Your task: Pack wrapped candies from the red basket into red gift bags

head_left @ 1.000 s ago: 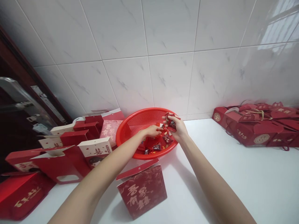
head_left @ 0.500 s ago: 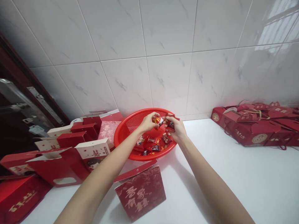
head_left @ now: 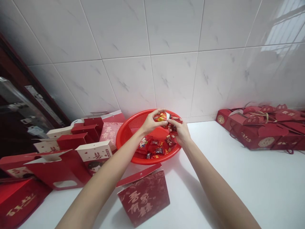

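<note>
On the white tabletop (head_left: pixel 228 165), which stretches rightward from the rim of one red plastic basket (head_left: pixel 145 161) to a cluster of handled gift boxes (head_left: pixel 252 135), one maroon gift box (head_left: pixel 145 199) stands just nearer. Both forearms reach forward, hands close together over the basket's right half: the left hand (head_left: pixel 152 122) pinches one red-and-gold candy (head_left: pixel 163 116); the right hand (head_left: pixel 181 131) curls around dark-wrapped sweets (head_left: pixel 173 128), too covered to count.

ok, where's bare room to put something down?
White tabletop: patch right of the right forearm, in front of the right-side cartons, running back to the wall between them and the red basket. Crowded: left side, packed with gift boxes, and middle, with basket and dark red box.
</note>
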{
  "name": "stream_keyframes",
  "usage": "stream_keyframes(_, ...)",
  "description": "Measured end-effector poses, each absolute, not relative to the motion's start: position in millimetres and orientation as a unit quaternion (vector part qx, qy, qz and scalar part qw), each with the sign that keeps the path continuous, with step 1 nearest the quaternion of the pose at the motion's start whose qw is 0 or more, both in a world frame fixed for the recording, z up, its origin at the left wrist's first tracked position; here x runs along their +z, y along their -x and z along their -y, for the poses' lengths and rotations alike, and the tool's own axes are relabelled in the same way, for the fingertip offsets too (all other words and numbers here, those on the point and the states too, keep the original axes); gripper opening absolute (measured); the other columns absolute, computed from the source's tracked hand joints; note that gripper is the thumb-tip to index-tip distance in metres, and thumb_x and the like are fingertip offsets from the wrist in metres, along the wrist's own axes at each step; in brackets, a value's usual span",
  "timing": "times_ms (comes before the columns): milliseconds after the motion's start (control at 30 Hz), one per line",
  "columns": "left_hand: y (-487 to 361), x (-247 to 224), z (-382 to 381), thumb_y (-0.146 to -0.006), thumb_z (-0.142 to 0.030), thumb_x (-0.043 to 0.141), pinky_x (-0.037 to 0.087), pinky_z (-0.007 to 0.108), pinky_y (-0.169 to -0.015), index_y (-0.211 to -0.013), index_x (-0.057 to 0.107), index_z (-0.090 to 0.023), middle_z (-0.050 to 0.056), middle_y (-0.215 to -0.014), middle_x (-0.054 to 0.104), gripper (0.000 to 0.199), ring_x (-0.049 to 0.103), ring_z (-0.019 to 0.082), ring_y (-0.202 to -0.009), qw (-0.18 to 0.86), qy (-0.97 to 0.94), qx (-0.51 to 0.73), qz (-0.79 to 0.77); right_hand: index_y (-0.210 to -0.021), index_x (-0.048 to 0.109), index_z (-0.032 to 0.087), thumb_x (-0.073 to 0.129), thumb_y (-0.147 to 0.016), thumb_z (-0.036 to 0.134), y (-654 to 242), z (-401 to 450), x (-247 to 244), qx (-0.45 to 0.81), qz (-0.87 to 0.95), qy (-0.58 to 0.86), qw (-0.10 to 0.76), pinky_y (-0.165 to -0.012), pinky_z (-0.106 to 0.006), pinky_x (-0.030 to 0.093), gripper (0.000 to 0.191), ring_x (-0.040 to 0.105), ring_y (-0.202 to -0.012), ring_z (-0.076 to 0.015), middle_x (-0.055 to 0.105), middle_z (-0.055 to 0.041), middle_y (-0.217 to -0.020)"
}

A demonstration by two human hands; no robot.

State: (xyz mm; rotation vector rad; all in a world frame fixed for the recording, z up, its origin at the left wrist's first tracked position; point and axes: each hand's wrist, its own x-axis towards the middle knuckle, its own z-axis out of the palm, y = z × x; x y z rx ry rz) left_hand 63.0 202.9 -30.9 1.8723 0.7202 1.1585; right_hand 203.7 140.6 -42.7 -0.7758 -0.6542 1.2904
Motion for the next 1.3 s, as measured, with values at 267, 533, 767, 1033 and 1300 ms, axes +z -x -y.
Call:
stream_keyframes(267,-52,-25,-214,-0.078,-0.039,0.051,0.055,0.032,-0.067,-0.110,0.067,-0.017,0.008,-0.084,0.073,0.043,0.069,0.020,-0.070,0.526,-0.637,0.377,-0.419,-0.080,0.055,0.020,0.080,-0.049,0.014,-203,-147,-46,0.531,0.246,0.320,0.745,-0.037,-0.017,0.034,0.040,0.045,-0.042,-0.0070,0.056,0.0071,-0.050)
stream_keyframes(533,-40,-58,-213,-0.036,-0.017,0.090,0.053,0.041,-0.044,-0.056,0.069,-0.018,0.016,-0.060,0.072,0.029,0.068,0.035,-0.053,0.439,-0.641,-0.263,-0.572,-0.081,0.055,0.020,0.080,-0.049,0.015,-203,-147,-47,0.549,0.249,0.309,0.736,-0.038,-0.017,0.034,0.041,0.045,-0.045,-0.0067,0.055,0.0079,-0.052)
stream_keyframes(767,-61,-73,-203,-0.042,-0.031,0.092,0.055,0.036,-0.047,-0.054,0.066,-0.019,0.006,-0.048,0.066,0.031,0.064,0.026,-0.046,0.467,-0.727,-0.181,-0.469,-0.080,0.055,0.020,0.078,-0.048,0.015,-203,-148,-48,0.551,0.244,0.307,0.737,-0.038,-0.017,0.034,0.040,0.046,-0.045,-0.0069,0.057,0.0068,-0.052)
stream_keyframes(1033,-84,-67,-205,-0.074,-0.020,0.066,0.056,0.033,-0.067,-0.079,0.065,-0.019,0.001,-0.063,0.069,0.005,0.068,0.021,-0.064,0.434,-0.744,0.257,-0.438,-0.077,0.054,0.020,0.078,-0.049,0.017,-207,-149,-51,0.548,0.262,0.298,0.737,-0.038,-0.018,0.035,0.036,0.044,-0.043,-0.0072,0.053,0.0078,-0.049)
stream_keyframes(1300,-81,-65,-201,-0.073,-0.021,0.069,0.049,0.028,-0.067,-0.078,0.071,-0.020,0.003,-0.080,0.069,0.006,0.063,0.021,-0.072,0.236,-0.935,0.155,-0.214,-0.078,0.054,0.020,0.078,-0.049,0.016,-206,-150,-49,0.534,0.242,0.303,0.752,-0.037,-0.018,0.034,0.038,0.044,-0.041,-0.0071,0.054,0.0081,-0.048)
